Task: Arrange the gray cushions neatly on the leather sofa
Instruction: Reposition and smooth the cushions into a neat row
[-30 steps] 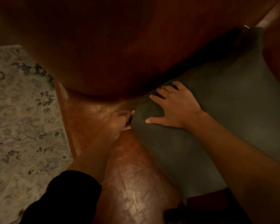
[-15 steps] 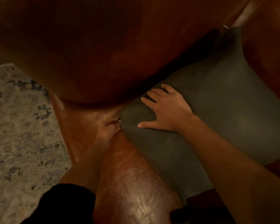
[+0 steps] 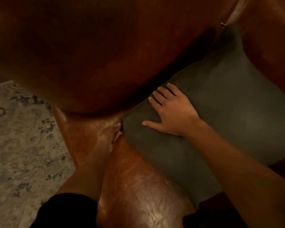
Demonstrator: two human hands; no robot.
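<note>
A gray cushion [image 3: 229,116] lies on the brown leather sofa [image 3: 105,55], wedged against the big rounded armrest, one corner pointing up toward the sofa back. My right hand [image 3: 169,112] rests flat on the cushion's left part, fingers spread, pressing down. My left hand [image 3: 113,130] is at the cushion's left corner, fingers pinched on the fabric edge where it meets the leather seat [image 3: 135,186]. Part of that hand is hard to make out in the dim light.
A pale patterned rug [image 3: 20,145] covers the floor to the left of the sofa. The armrest bulges over the upper half of the view. My dark sleeve [image 3: 64,211] shows at the bottom.
The cushion has shifted slightly toward the armrest and its corner sits tighter in the gap. Both hands stay on it, the right hand a little further toward the cushion's edge.
</note>
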